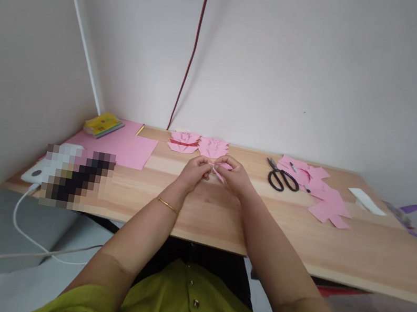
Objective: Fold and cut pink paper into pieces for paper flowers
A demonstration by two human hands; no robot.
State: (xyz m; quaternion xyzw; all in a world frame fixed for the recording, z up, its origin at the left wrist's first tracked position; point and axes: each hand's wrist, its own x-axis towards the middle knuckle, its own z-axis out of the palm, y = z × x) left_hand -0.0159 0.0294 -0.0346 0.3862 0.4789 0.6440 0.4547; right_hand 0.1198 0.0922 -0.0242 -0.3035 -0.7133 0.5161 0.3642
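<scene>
Over the middle of the table, my left hand (196, 171) and my right hand (234, 175) meet at a small piece of pink paper (221, 175). Thumb and fingers of each hand pinch it, and much of the paper is hidden behind them. Just beyond my hands lie two pink paper cut-outs, a folded one with a red band (183, 143) on the left and a plain one with jagged edges (213, 147) on the right. To the right rest black-handled scissors (281, 178), partly spread, beside several flat pink paper pieces (330, 204).
Pink sheets (135, 152) lie on the left of the wooden table (213, 221), with a yellow packet (104, 124) on them. A white power strip (32, 172) with a cable sits by the left edge. A white strip (366, 201) lies far right. A red cord (196, 42) hangs behind.
</scene>
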